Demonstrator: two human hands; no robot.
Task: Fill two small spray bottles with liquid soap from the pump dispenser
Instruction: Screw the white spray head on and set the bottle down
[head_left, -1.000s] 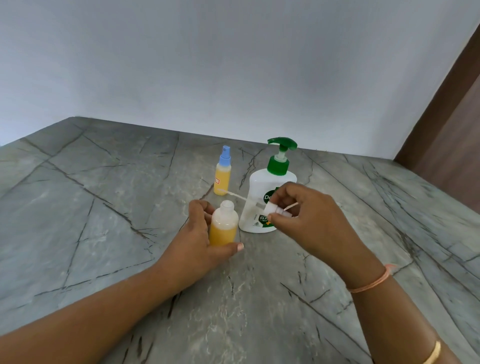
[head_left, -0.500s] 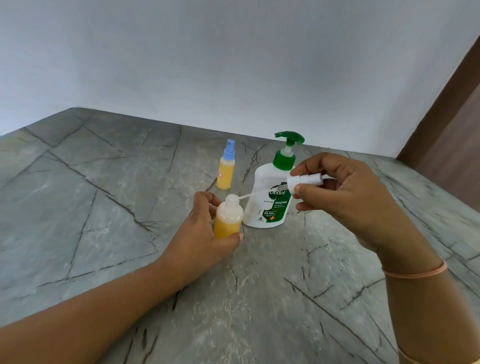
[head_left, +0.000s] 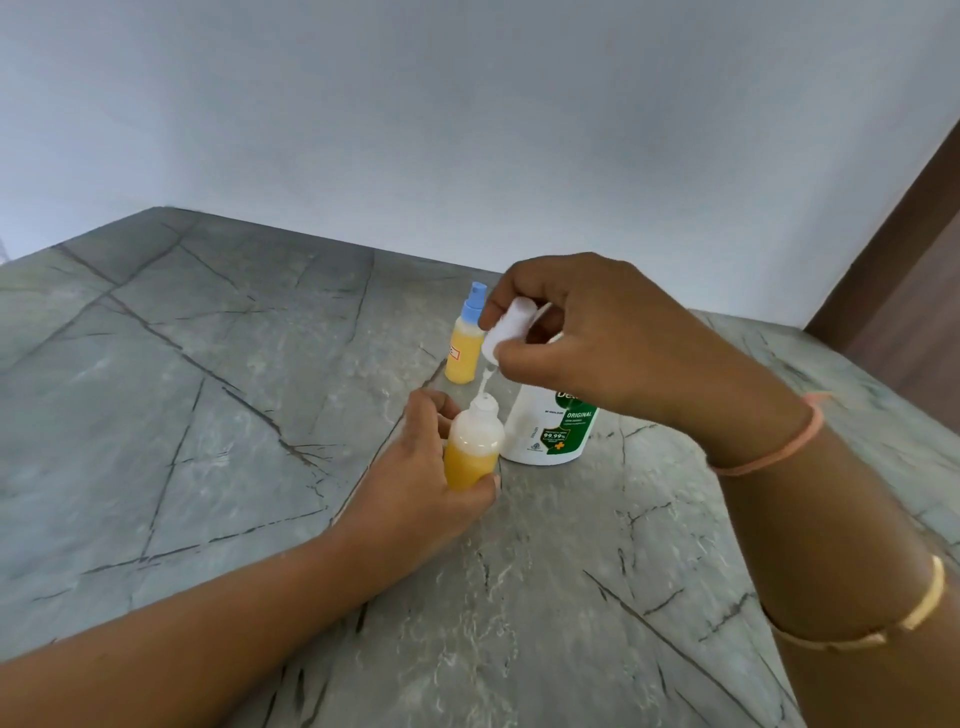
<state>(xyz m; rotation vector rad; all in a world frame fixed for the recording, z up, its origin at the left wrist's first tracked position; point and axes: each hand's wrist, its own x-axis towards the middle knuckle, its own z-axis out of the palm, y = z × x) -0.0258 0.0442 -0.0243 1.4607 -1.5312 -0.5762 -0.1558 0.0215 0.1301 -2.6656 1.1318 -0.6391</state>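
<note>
My left hand (head_left: 415, 478) grips a small clear bottle (head_left: 474, 452) of orange soap that stands upright on the stone counter. My right hand (head_left: 597, 338) holds a white spray cap (head_left: 506, 330) above it, and the cap's thin dip tube (head_left: 483, 387) points down into the bottle's open neck. Behind stands a second small bottle (head_left: 463, 348) of orange soap with a blue spray top. The white pump dispenser (head_left: 553, 431) with a green label stands just right of the held bottle. My right hand hides the dispenser's pump head.
The grey veined stone counter (head_left: 208, 415) runs back to a pale wall (head_left: 467, 130). A brown wooden panel (head_left: 914, 260) stands at the far right. A thread band and a bangle are on my right wrist.
My right hand lifted the white spray cap from beside the dispenser, moved it left and turned it tube-down over the open bottle. My left hand stayed on the bottle.
</note>
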